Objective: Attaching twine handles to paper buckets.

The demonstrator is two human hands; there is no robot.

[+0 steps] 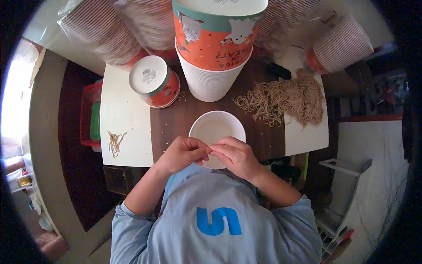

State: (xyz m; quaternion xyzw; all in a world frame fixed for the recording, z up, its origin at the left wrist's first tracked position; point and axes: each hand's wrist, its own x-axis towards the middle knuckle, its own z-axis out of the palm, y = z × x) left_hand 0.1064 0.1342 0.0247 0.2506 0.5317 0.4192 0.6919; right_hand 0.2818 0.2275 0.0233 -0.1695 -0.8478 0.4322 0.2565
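Observation:
A white round paper bucket (216, 118) stands right in front of me, its inside facing up. Over its near side my left hand (182, 154) and my right hand (236, 155) meet, fingertips touching. Both hands are closed in a pinch; whatever lies between the fingers is too small or hidden. Beyond the bucket rises a tall nested stack of paper buckets (213, 79), topped by an upturned orange and green printed one (215, 39). To its left sits a shorter upturned printed bucket stack (165, 90).
A heap of tan twine strands (285, 99) lies at the table's right. Few loose strands (115, 143) lie at its left. Plastic-wrapped bucket stacks (94, 33) line the back, with another stack (343, 46) at back right. A red crate (88, 114) is beyond the left edge.

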